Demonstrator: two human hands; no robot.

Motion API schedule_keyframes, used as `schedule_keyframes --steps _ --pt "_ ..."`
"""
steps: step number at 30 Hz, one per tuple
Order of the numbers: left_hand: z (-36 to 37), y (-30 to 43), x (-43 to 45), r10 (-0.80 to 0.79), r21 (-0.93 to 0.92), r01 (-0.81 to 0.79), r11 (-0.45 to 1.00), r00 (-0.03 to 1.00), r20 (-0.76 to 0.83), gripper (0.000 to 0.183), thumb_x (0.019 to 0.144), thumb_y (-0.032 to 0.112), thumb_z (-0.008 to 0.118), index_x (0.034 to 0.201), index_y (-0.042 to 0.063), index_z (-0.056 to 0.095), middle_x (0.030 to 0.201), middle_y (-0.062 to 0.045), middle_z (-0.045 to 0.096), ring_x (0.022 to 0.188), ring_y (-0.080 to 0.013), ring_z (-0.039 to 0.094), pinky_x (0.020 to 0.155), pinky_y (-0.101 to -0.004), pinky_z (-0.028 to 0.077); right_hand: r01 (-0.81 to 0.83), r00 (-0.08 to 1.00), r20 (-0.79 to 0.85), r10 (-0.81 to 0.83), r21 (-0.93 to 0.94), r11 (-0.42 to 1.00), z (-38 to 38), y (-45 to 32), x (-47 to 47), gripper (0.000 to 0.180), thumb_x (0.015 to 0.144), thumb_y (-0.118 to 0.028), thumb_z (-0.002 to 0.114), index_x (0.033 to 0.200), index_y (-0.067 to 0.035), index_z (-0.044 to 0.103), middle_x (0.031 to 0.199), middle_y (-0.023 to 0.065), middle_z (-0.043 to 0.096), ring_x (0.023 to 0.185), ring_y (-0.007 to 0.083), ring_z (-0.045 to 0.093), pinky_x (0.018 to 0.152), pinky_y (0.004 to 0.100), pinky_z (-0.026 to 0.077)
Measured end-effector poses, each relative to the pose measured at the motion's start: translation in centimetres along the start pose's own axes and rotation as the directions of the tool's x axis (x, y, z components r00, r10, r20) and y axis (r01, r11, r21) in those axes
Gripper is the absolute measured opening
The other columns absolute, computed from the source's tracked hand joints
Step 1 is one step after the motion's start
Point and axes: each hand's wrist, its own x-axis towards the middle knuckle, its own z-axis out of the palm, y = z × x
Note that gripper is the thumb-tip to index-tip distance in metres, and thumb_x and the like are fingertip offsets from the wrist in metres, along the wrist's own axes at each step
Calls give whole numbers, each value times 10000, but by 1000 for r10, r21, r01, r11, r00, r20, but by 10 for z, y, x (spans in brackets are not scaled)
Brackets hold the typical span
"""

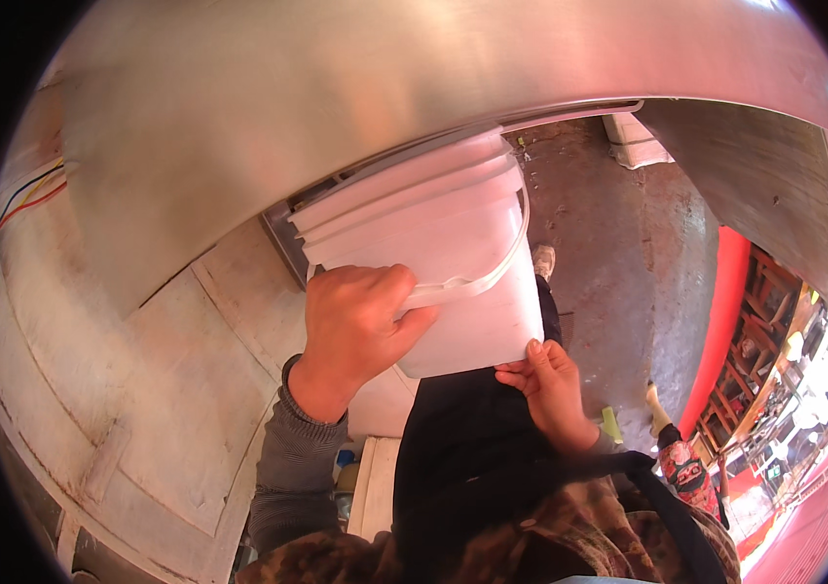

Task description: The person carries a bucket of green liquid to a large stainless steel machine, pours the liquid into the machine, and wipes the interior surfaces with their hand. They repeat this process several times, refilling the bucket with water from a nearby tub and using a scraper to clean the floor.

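Observation:
A white plastic bucket (428,248) lies tilted in front of me, its ribbed rim towards a metal surface and its base towards my body. My left hand (366,321) is closed around the bucket's white handle (457,288). With thumb and fingers, my right hand (545,387) pinches the edge of the bucket's base at its right corner. The inside of the bucket is out of sight.
A broad sheet-metal surface (275,95) spans the top. Pale panels (165,394) stand at left, near coloured wires (30,193). Concrete floor (596,270) lies at right, with a red panel (717,314) beyond. Another person (687,467) is at lower right.

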Motion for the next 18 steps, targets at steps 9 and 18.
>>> schedule_keyframes --steps 9,18 --pt "1 3 2 -3 -47 3 999 1000 7 237 653 66 743 641 56 506 506 -66 437 431 -240 438 424 -328 334 34 998 57 -37 59 998 10 -3 -4 209 1009 -206 553 877 -45 528 902 125 665 855 236 694 772 376 607" --pt "-4 5 3 1 -84 -4 996 1000 -32 186 625 36 735 665 41 553 519 -57 431 442 -201 422 434 -311 314 33 994 102 -38 54 998 20 -10 -4 194 1013 -188 542 894 -36 540 955 143 678 867 238 696 805 382 600"
